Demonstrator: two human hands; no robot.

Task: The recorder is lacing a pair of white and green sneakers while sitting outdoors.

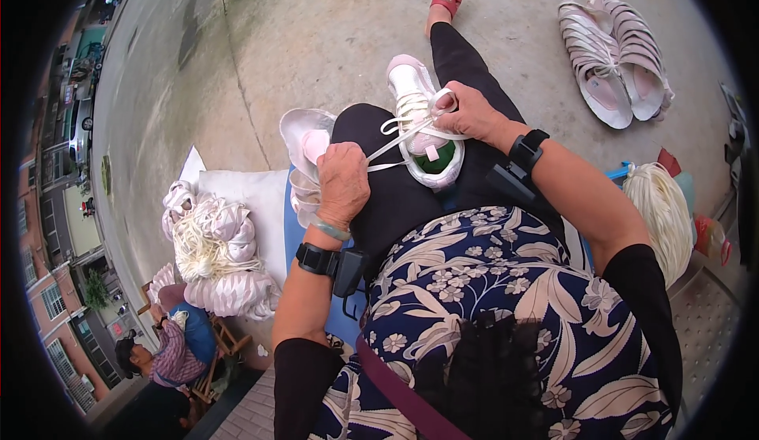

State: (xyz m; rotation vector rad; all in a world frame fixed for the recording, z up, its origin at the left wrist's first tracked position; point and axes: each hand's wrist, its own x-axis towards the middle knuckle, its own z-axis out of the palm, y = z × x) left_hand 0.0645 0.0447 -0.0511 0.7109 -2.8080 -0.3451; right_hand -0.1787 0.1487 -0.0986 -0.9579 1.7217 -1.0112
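Observation:
A white and pale pink sneaker point(406, 73) lies across my lap, toe pointing away, with green showing inside its opening. Cream shoelace point(386, 155) is threaded through its eyelets and stretches from the tongue across to my left hand point(345, 183), whose fingers are closed on it. At the top of the lacing, my right hand point(474, 114) pinches a looped part of the lace between thumb and fingers. Beside my left hand, partly covered by it, sit several stacked pink and white shoe uppers point(300, 128).
Nested shoe uppers point(607, 60) lie in two rows on the concrete at the far right. More uppers and laces point(209, 238) are heaped on a white surface at left. A bundle of cream laces point(656, 215) hangs at right. Another person point(178, 349) sits at lower left.

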